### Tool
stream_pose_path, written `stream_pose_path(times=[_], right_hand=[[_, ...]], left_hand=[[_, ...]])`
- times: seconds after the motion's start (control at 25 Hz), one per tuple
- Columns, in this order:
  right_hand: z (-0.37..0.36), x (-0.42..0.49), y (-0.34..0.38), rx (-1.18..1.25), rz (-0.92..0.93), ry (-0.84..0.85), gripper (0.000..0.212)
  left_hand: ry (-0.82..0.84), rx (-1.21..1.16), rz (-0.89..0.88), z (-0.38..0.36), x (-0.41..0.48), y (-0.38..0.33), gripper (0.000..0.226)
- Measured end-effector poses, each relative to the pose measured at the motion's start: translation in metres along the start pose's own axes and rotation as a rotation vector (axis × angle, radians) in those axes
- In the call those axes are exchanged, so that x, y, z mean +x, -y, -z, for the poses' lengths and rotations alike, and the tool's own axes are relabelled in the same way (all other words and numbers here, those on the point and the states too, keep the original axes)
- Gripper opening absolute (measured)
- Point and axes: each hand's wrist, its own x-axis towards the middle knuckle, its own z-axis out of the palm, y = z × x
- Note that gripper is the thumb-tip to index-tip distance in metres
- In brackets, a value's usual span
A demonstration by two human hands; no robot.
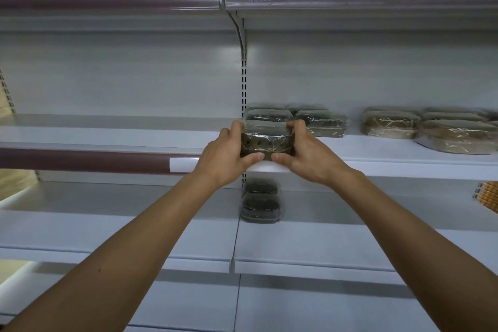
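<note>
Your left grip (pixel 229 155) and right grip (pixel 305 155) clasp a film-wrapped tray (pixel 265 143) between them, fingers curled over its top corners, thumbs nearly meeting along its near bottom edge, at the front of the shelf (pixel 377 162), just before other trays (pixel 269 115).

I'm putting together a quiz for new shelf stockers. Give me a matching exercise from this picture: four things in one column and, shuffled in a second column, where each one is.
Things
1. wrapped pack
2. pair of dark packs
3. tan packs
4. white label

Places
A. on the lower shelf
B. at the right of the middle shelf
C. gripped between the left hand and the right hand
D. on the maroon edge strip, beside the left hand

Pairs: 1-C, 2-A, 3-B, 4-D
</note>
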Motion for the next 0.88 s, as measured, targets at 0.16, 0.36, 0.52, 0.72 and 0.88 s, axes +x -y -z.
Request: stream_pose_path(times=[0.16, 0.36, 0.52, 0.72, 0.88], right_hand=[[0.012, -0.033, 0.004, -0.057, 0.040, 0.024, 0.087], [0.017, -0.077, 0.010, -0.085, 0.098, -0.001, 0.084], [0.002, -0.105, 0.010, -0.110, 0.133, 0.002, 0.084], [-0.027, -0.124, -0.002, -0.162, 0.128, 0.078, 0.082], [-0.054, -0.130, -0.022, -0.175, 0.082, 0.144, 0.080]], left_hand=[[-0.067, 0.001, -0.093, 0.003, -0.034, -0.012, 0.073], [-0.160, 0.059, -0.175, 0.000, -0.078, -0.019, 0.077], [-0.177, 0.102, -0.199, -0.008, -0.106, -0.011, 0.076], [-0.086, 0.084, -0.146, -0.038, -0.135, 0.000, 0.078], [-0.017, 0.049, -0.076, -0.067, -0.146, 0.011, 0.075]])
